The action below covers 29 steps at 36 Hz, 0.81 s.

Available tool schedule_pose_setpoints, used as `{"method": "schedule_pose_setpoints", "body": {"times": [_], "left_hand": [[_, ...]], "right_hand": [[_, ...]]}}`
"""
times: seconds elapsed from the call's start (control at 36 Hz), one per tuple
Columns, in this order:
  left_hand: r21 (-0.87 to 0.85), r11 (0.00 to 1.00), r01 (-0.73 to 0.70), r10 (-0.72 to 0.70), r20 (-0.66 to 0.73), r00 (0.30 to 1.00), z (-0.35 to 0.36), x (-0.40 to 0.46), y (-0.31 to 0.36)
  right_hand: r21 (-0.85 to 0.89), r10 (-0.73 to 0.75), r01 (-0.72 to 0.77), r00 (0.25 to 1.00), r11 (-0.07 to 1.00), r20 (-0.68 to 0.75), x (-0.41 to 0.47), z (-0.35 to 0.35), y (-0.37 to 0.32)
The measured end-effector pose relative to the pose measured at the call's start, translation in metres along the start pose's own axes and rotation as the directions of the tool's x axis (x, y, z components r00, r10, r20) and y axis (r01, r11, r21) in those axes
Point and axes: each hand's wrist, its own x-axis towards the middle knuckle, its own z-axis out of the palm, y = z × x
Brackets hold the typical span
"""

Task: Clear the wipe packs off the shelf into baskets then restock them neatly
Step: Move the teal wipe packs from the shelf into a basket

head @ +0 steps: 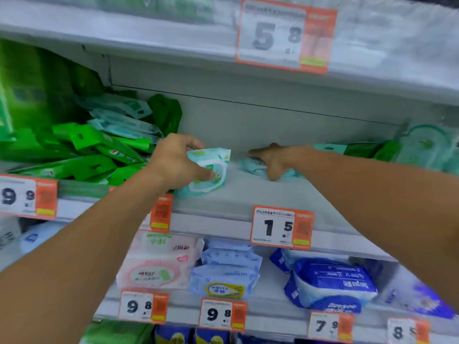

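Left hand (177,161) grips a pale teal wipe pack (208,170) standing near the front of the middle shelf (248,197), thumb on its face, fingers curled round the top. Looks like clearing or restock, can't tell which; no basket in view. Either way: keep the pack upright, grip mid-body so the soft film doesn't buckle, keep clear of the green packs (94,150) piled just left. Farther back and right, right hand (272,160) rests on a flat light-blue pack (258,166), fingers loosely over it; whether it actually pinches it, can't tell, blurred. Get the fingers under its edge before lifting. The two packs sit apart.
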Motion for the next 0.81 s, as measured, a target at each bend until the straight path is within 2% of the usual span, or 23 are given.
{"method": "schedule_pose_setpoints", "body": {"times": [0.06, 0.14, 0.19, 0.22, 0.25, 0.31, 0.39, 0.44, 0.5, 0.56, 0.58, 0.69, 0.81], "left_hand": [[0.066, 0.998, 0.024, -0.030, 0.090, 0.995, -0.006, -0.006, -0.003], [0.005, 1.000, 0.024, -0.025, 0.068, 0.997, -0.008, -0.014, -0.005], [-0.205, 0.978, 0.041, -0.032, 0.048, 0.998, -0.008, -0.021, -0.004], [-0.325, 0.944, 0.059, -0.043, 0.056, 0.998, -0.009, -0.025, -0.003], [-0.425, 0.902, 0.073, -0.048, 0.069, 0.996, -0.010, -0.028, 0.000], [-0.578, 0.811, 0.090, -0.033, 0.108, 0.994, -0.015, -0.033, 0.007], [-0.713, 0.692, 0.110, 0.042, 0.192, 0.980, -0.027, -0.049, 0.026], [-0.766, 0.629, 0.133, 0.093, 0.245, 0.965, -0.031, -0.065, 0.038], [-0.797, 0.585, 0.147, 0.127, 0.269, 0.955, -0.030, -0.083, 0.048], [-0.810, 0.566, 0.151, 0.156, 0.285, 0.946, -0.024, -0.100, 0.055], [-0.809, 0.567, 0.156, 0.164, 0.296, 0.941, -0.020, -0.107, 0.057], [-0.768, 0.614, 0.183, 0.131, 0.328, 0.936, 0.004, -0.129, 0.059], [-0.676, 0.698, 0.236, 0.117, 0.433, 0.894, 0.021, -0.147, 0.055]], "right_hand": [[-0.083, 0.004, -0.009, 0.999, 0.997, -0.051, 0.006, 0.004, -0.008], [-0.020, -0.027, 0.026, 0.999, 0.999, -0.042, -0.005, -0.004, -0.018], [0.213, -0.093, 0.118, 0.988, 0.970, -0.126, -0.027, -0.015, -0.020], [0.370, -0.104, 0.176, 0.973, 0.912, -0.206, -0.045, -0.021, -0.021], [0.531, -0.094, 0.233, 0.957, 0.815, -0.274, -0.065, -0.025, -0.022], [0.768, -0.075, 0.328, 0.935, 0.550, -0.346, -0.109, -0.028, -0.018], [0.925, -0.063, 0.353, 0.936, 0.139, -0.347, -0.169, -0.019, -0.006], [0.937, -0.093, 0.321, 0.938, -0.135, -0.335, -0.205, -0.008, 0.001], [0.877, -0.165, 0.278, 0.917, -0.392, -0.364, -0.235, 0.006, 0.003], [0.788, -0.189, 0.210, 0.905, -0.578, -0.380, -0.255, 0.023, 0.002], [0.751, -0.179, 0.179, 0.912, -0.636, -0.369, -0.261, 0.033, 0.002], [0.683, -0.251, 0.028, 0.918, -0.730, -0.307, -0.274, 0.073, 0.004], [0.756, -0.372, -0.109, 0.909, -0.646, -0.186, -0.284, 0.099, 0.010]]}}
